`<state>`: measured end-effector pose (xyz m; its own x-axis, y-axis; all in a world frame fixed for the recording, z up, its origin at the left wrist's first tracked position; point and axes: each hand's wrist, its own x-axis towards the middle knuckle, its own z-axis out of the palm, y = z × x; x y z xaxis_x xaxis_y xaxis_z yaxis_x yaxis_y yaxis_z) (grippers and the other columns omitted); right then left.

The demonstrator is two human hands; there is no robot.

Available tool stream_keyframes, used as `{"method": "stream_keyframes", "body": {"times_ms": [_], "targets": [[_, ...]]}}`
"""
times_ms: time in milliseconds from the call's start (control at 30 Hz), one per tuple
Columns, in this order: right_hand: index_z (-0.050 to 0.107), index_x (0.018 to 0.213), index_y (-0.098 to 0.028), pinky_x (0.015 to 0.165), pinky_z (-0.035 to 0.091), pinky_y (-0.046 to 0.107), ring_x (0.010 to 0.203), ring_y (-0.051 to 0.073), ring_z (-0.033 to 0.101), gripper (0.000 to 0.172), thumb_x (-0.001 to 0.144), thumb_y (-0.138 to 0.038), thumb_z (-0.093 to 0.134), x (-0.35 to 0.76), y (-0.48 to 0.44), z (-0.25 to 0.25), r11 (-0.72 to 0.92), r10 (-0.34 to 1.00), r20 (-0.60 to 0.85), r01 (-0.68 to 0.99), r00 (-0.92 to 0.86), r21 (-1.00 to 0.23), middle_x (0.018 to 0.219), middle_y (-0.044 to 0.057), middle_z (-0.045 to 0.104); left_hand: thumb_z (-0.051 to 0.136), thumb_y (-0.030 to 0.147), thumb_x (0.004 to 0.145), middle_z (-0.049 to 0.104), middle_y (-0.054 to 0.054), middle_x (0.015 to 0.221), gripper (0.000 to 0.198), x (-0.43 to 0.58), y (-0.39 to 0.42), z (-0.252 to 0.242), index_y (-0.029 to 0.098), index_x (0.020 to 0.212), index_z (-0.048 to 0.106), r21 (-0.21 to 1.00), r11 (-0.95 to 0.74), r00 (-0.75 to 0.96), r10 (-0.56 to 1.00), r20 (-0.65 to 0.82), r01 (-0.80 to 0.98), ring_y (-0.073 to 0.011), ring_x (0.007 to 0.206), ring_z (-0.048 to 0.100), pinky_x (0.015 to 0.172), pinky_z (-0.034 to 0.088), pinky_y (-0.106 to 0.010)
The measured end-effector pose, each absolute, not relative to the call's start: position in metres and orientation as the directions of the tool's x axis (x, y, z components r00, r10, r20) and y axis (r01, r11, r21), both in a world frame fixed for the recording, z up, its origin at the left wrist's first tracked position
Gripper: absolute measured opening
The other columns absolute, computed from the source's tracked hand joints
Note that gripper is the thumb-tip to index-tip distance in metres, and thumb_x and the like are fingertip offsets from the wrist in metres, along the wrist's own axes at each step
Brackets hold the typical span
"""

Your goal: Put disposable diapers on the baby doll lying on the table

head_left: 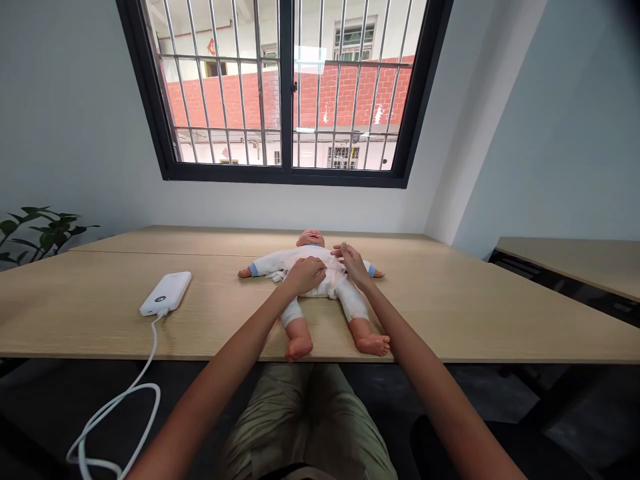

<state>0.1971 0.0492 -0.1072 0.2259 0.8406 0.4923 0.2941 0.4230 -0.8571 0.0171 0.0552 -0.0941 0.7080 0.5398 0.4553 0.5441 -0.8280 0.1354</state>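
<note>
The infant manikin (313, 255), likely light and soft-bodied, best taken at the torso, lies supine on the wooden table (85, 313); the left hand (305, 275) rests open on its garment (330, 287), the right hand (351, 262) touches the waist, grip indeterminate.

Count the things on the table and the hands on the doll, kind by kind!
Baby doll: 1
Power bank: 1
White cable: 1
Hands: 2, the left hand and the right hand
Total: 5
</note>
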Motion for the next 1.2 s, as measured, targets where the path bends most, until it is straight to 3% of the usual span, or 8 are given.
{"method": "stream_keyframes", "body": {"times_ms": [100,233,367,467,533,700,867,1200], "targets": [[0.059,0.095,-0.019,0.079,0.048,0.032,0.090,0.020,0.059,0.066,0.079,-0.079,0.039,0.203,0.056,-0.111,0.386,0.813,0.475,0.301,0.335,-0.872,0.090,0.009,0.065,0.046,0.024,0.091,0.071,-0.005,0.107,0.025,0.011,0.066,-0.098,0.020,0.096,0.070,0.190,-0.854,0.727,0.514,0.456,0.484,-0.0218,0.107,0.062,0.097,0.046,-0.035],[0.058,0.091,-0.020,0.075,0.049,0.032,0.085,0.020,0.059,0.065,0.080,-0.080,0.035,0.209,0.059,-0.114,0.356,0.791,0.468,0.324,0.394,-0.876,0.086,0.008,0.063,0.047,0.022,0.090,0.071,-0.004,0.111,0.025,-0.003,0.089,-0.097,0.018,0.100,0.069,0.435,-0.820,0.623,0.569,0.537,0.373,-0.0174,0.105,0.063,0.095,0.047,-0.027],[0.054,0.090,-0.022,0.073,0.049,0.035,0.083,0.023,0.058,0.062,0.083,-0.079,0.029,0.212,0.059,-0.115,0.329,0.767,0.474,0.370,0.432,-0.869,0.082,0.008,0.062,0.050,0.021,0.087,0.073,-0.004,0.090,0.020,-0.040,0.119,-0.097,0.017,0.091,0.069,0.547,-0.542,0.358,0.838,0.412,0.638,-0.0182,0.093,0.064,0.080,0.049,-0.025],[0.053,0.093,-0.023,0.072,0.049,0.037,0.083,0.024,0.057,0.059,0.084,-0.077,0.030,0.212,0.058,-0.116,0.323,0.770,0.471,0.374,0.430,-0.870,0.080,0.008,0.061,0.060,0.018,0.076,0.061,-0.002,0.057,0.014,-0.068,0.134,-0.106,0.016,0.063,0.062,0.533,-0.412,0.319,0.911,0.261,0.739,-0.0190,0.068,0.061,0.061,0.043,-0.026],[0.052,0.094,-0.023,0.071,0.049,0.037,0.080,0.024,0.056,0.058,0.084,-0.077,0.032,0.210,0.058,-0.116,0.323,0.779,0.469,0.377,0.415,-0.868,0.078,0.008,0.060,0.067,0.019,0.068,0.055,0.001,0.050,0.018,-0.077,0.139,-0.116,0.017,0.054,0.056,0.523,-0.367,0.322,0.930,0.179,0.769,-0.0178,0.059,0.057,0.056,0.038,-0.026],[0.049,0.090,-0.025,0.068,0.049,0.038,0.071,0.022,0.054,0.052,0.087,-0.073,0.029,0.206,0.056,-0.116,0.311,0.789,0.450,0.359,0.419,-0.880,0.071,0.005,0.055,0.071,0.014,0.058,0.058,0.003,0.059,0.018,-0.073,0.145,-0.130,0.018,0.060,0.054,0.562,-0.367,0.354,0.925,0.136,0.742,-0.0162,0.064,0.056,0.057,0.037,-0.024],[0.049,0.089,-0.024,0.068,0.050,0.038,0.069,0.022,0.054,0.045,0.090,-0.066,0.034,0.204,0.050,-0.115,0.280,0.779,0.411,0.323,0.474,-0.904,0.071,0.006,0.056,0.068,0.011,0.059,0.061,0.002,0.070,0.022,-0.070,0.147,-0.133,0.019,0.069,0.050,0.673,-0.352,0.317,0.931,0.180,0.651,-0.0161,0.073,0.060,0.059,0.041,-0.021],[0.048,0.087,-0.019,0.060,0.044,0.027,0.061,0.014,0.050,0.039,0.097,-0.052,0.030,0.196,0.048,-0.113,0.282,0.757,0.401,0.296,0.516,-0.913,0.069,0.003,0.056,0.072,0.011,0.058,0.054,0.007,0.051,0.029,-0.078,0.147,-0.129,0.019,0.070,0.047,0.869,-0.178,0.341,0.940,0.012,0.461,-0.0105,0.050,0.053,0.049,0.039,-0.020]]}}
